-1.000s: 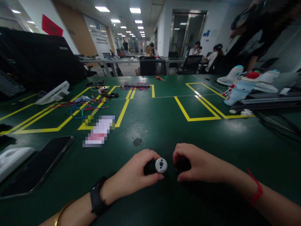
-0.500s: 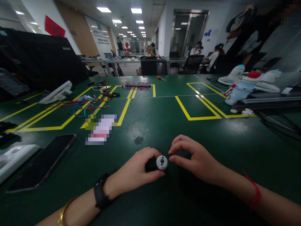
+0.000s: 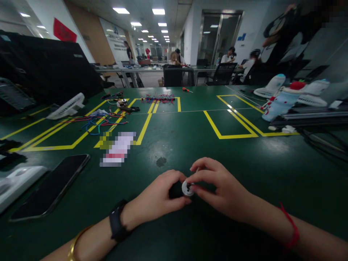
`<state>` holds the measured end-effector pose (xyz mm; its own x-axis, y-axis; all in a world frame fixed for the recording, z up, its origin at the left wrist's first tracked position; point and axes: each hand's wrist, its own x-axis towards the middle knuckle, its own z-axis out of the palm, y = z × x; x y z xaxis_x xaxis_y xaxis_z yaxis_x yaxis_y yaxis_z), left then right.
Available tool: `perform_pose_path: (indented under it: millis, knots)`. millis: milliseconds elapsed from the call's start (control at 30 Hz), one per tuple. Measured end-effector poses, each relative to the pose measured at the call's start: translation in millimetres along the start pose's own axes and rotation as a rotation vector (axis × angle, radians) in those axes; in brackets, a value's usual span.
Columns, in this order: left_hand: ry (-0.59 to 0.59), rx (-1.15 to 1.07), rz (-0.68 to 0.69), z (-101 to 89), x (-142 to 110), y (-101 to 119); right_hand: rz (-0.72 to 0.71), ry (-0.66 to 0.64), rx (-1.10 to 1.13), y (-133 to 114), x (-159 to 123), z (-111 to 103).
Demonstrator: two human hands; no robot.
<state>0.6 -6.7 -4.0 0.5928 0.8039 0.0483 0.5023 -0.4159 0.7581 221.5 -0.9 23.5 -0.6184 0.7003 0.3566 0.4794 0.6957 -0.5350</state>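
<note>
My left hand [image 3: 160, 192] grips a small silver cylinder [image 3: 185, 190] between thumb and fingers. Its round end faces up toward me and has dark holes in it, like the end of a small motor. From the other side, my right hand [image 3: 223, 186] reaches over that end with thumb and index fingertip pinched close together at its face. Whatever the right fingertips pinch is too small and too covered to make out. Part of the cylinder's top is hidden behind these fingertips.
On the green table [image 3: 152, 232], left, lie a black phone [image 3: 54, 186], a white power strip [image 3: 21, 185] and a blurred paper [image 3: 118, 150]. Farther back are loose wires [image 3: 106, 123], an orange screwdriver [image 3: 186, 89] and yellow tape outlines. A plush snowman [image 3: 282, 103] and dark metal bars [image 3: 312, 117] are right.
My right hand has moved left, from just beside the cylinder onto its upper end, and its fingertips now cover part of the face. The left hand keeps its hold nearly unmoved.
</note>
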Motion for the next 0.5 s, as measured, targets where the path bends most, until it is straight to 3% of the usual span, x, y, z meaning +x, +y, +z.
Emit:
perform_pose_path:
  millis: [167, 267, 367, 500]
  knots:
    - [0.01, -0.007, 0.004, -0.8, 0, 1, -0.235, 0.024, -0.326, 2, -7, -5]
    - [0.025, -0.014, 0.015, -0.5, 0, 1, -0.307, 0.005, -0.406, 2, -11, -6]
    - [0.025, -0.008, 0.01, -0.5, 0, 2, -0.213, -0.023, -0.279, 2, -13, -8]
    - [0.018, -0.022, 0.012, -1.7, 0, 4, 0.016, -0.07, 0.096, 4, -12, -11]
